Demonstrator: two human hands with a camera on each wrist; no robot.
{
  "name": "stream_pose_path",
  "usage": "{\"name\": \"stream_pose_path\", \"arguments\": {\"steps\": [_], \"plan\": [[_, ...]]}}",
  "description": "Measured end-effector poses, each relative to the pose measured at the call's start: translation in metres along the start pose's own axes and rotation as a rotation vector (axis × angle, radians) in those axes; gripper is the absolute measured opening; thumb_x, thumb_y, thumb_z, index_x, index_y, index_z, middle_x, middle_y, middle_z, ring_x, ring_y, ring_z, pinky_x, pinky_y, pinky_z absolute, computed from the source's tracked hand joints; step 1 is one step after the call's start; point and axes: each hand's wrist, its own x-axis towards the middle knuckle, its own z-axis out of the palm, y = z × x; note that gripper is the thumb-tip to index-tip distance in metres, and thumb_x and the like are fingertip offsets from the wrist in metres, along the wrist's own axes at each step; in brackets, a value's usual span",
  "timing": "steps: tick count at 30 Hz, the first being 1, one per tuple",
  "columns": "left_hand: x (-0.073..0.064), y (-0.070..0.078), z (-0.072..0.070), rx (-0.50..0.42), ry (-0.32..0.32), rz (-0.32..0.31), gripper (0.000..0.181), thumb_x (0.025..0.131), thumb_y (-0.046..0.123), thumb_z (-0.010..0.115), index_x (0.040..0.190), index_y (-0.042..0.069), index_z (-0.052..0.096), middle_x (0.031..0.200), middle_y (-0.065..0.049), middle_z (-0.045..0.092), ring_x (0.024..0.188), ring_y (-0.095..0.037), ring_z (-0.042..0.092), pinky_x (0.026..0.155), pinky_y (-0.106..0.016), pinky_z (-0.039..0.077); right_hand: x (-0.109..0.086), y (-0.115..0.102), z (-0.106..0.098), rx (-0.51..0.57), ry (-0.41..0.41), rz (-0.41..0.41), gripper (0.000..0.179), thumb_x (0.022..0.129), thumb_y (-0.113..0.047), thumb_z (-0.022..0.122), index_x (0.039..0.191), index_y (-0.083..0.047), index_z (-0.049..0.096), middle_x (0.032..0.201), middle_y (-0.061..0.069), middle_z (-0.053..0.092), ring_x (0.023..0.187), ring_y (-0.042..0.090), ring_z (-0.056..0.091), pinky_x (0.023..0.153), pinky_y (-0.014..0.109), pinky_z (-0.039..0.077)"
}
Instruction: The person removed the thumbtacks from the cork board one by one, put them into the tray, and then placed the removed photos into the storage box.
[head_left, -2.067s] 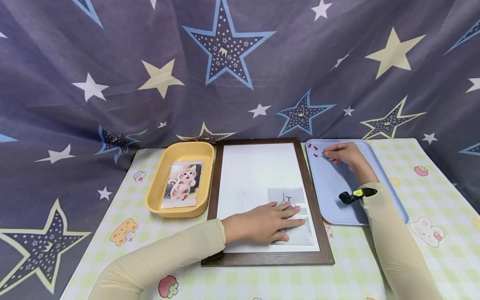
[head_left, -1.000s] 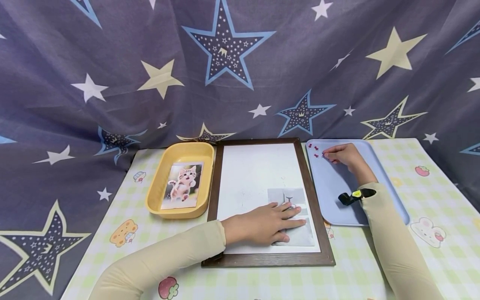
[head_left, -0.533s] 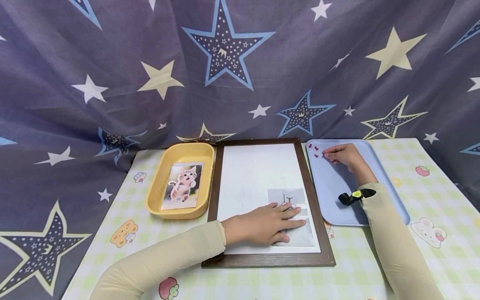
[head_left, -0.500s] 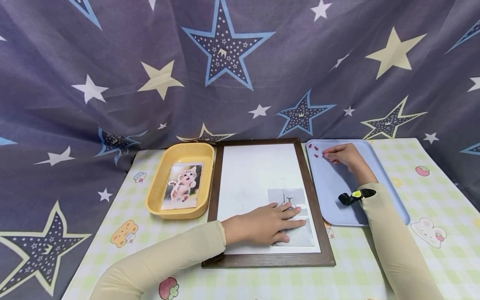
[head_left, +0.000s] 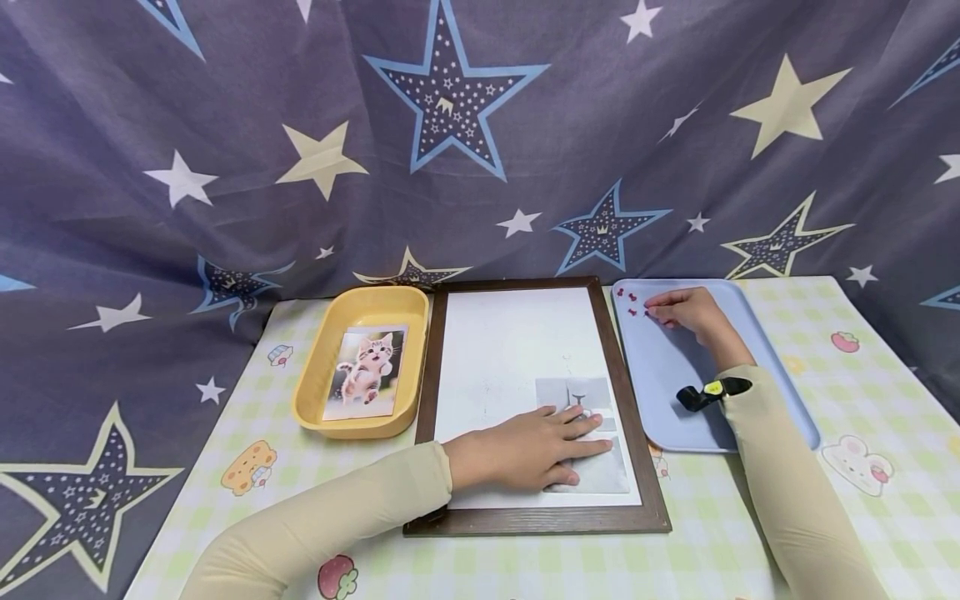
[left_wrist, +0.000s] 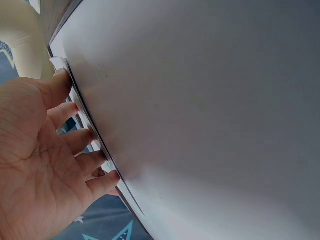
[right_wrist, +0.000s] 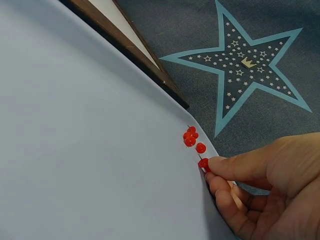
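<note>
My left hand lies with fingers spread across a grey-and-white picture sheet, pressing it onto the white board near its lower right corner. Part of the sheet is hidden beneath the fingers. In the left wrist view, the left hand's fingertips touch the sheet along the board. Over the far end of the blue tray, my right hand pinches a red push pin between thumb and fingers. Several more red push pins lie close beside it on the tray.
A dark brown wooden frame surrounds the board. To its left stands a yellow basin holding a kitten picture. A checked tablecloth covers the table, and a star-patterned curtain hangs behind.
</note>
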Motion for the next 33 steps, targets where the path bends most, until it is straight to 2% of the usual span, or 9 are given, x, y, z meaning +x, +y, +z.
{"name": "stream_pose_path", "arguments": {"steps": [9,15,22,27,33], "plan": [[0.0,-0.001,0.001,0.006,0.006,0.003,0.061,0.109,0.048,0.036,0.165,0.031,0.016,0.173,-0.001,0.01,0.16,-0.024,0.01,0.127,-0.045,0.026,0.001,0.001,0.0,0.017,-0.006,-0.016,0.038,0.097,-0.009,0.067,0.128,0.014,0.063,0.067,-0.019,0.066,0.063,-0.002,0.057,0.059,0.016,0.05],[0.0,-0.001,0.0,0.007,0.007,0.001,0.061,0.109,0.048,0.036,0.165,0.031,0.016,0.173,-0.001,0.01,0.16,-0.024,0.01,0.127,-0.045,0.026,0.003,0.001,-0.002,0.037,-0.015,0.002,0.039,0.099,-0.01,0.065,0.13,0.013,0.061,0.069,-0.02,0.065,0.064,-0.002,0.058,0.06,0.016,0.052],[0.0,-0.001,0.0,0.007,0.003,0.0,0.061,0.109,0.048,0.036,0.165,0.032,0.016,0.173,-0.001,0.01,0.16,-0.024,0.01,0.127,-0.045,0.026,0.001,-0.001,-0.005,0.093,-0.057,-0.007,0.044,0.101,-0.011,0.062,0.134,0.017,0.054,0.071,-0.017,0.068,0.065,-0.001,0.063,0.064,0.016,0.056],[0.001,-0.001,0.0,0.012,-0.001,-0.002,0.061,0.109,0.048,0.036,0.165,0.032,0.015,0.173,-0.001,0.009,0.16,-0.024,0.01,0.128,-0.045,0.025,-0.003,-0.01,-0.007,0.113,-0.075,-0.027,0.044,0.102,-0.012,0.059,0.136,0.017,0.052,0.072,-0.015,0.069,0.066,0.001,0.065,0.065,0.018,0.057],[0.001,0.0,0.001,0.01,-0.004,-0.007,0.061,0.109,0.049,0.035,0.165,0.033,0.015,0.173,0.0,0.009,0.16,-0.023,0.009,0.128,-0.045,0.025,-0.014,-0.032,-0.005,0.125,-0.07,-0.063,0.044,0.102,-0.015,0.062,0.132,0.016,0.054,0.071,-0.012,0.071,0.066,0.003,0.067,0.067,0.023,0.06]]}}
